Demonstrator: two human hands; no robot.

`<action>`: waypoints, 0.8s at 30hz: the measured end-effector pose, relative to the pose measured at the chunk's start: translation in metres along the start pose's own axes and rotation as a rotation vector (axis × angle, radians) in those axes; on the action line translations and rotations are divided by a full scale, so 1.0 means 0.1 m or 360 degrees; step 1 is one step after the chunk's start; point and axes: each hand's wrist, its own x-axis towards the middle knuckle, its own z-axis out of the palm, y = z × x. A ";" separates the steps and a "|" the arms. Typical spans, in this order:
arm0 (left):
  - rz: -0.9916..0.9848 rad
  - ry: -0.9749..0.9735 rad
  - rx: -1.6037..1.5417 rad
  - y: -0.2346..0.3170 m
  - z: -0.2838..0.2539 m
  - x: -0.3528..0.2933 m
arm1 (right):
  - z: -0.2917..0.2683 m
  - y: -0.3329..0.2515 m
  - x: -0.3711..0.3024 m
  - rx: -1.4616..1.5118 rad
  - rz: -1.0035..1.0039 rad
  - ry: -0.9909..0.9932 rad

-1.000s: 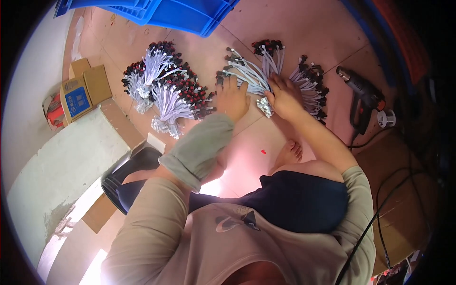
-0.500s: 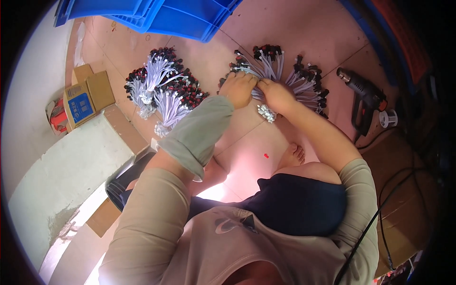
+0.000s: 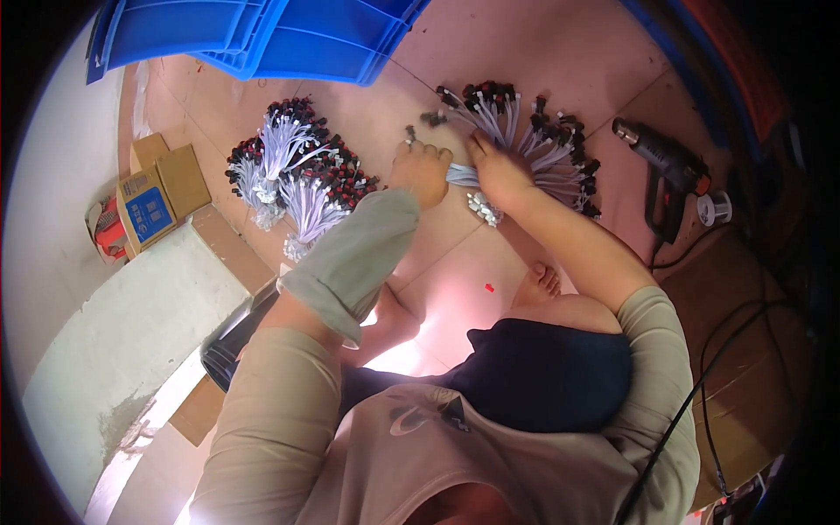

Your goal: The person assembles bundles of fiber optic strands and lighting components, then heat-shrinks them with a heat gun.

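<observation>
My left hand (image 3: 420, 173) is closed around a small bunch of white cables (image 3: 462, 175), whose strands bridge the gap toward my right hand; a few dark connectors stick out beyond its fingers. My right hand (image 3: 505, 178) lies with fingers stretched out against the near-left side of a fanned pile of white cables (image 3: 560, 179). Black and red connectors (image 3: 494, 92) ring the pile's outer edge. Below my right hand, small white plugs (image 3: 484, 209) gather at the cables' other ends. What lies under the right palm is hidden.
Tied bundles of similar cables (image 3: 311, 206) lie on the floor to the left. A black heat gun (image 3: 665, 166) and a spool (image 3: 715, 209) sit at the right. Blue crates (image 3: 324, 39) stand at the far side, a cardboard box (image 3: 149, 206) at the left. A red scrap (image 3: 489, 287) lies near my foot.
My left hand has shifted left and slightly nearer, drawing white cables away from the pile. My right hand stays at the pile, its fingers now straighter. The two hands are farther apart.
</observation>
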 end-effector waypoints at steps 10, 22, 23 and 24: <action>0.0163 0.0642 -0.0415 0.15 -0.05 -0.04 | -0.14 0.25 -0.55 0.0577 -0.0400 0.0812; 0.0344 0.0219 -0.0297 0.78 0.04 0.01 | 0.13 0.43 -1.57 0.0215 0.0189 0.0864; 0.0247 0.0189 -0.0311 0.79 0.03 0.01 | 0.12 0.42 -1.57 0.0218 0.0194 0.0885; 0.0247 0.0188 -0.0309 0.79 0.05 0.00 | 0.15 0.42 -1.60 0.0219 0.0194 0.0886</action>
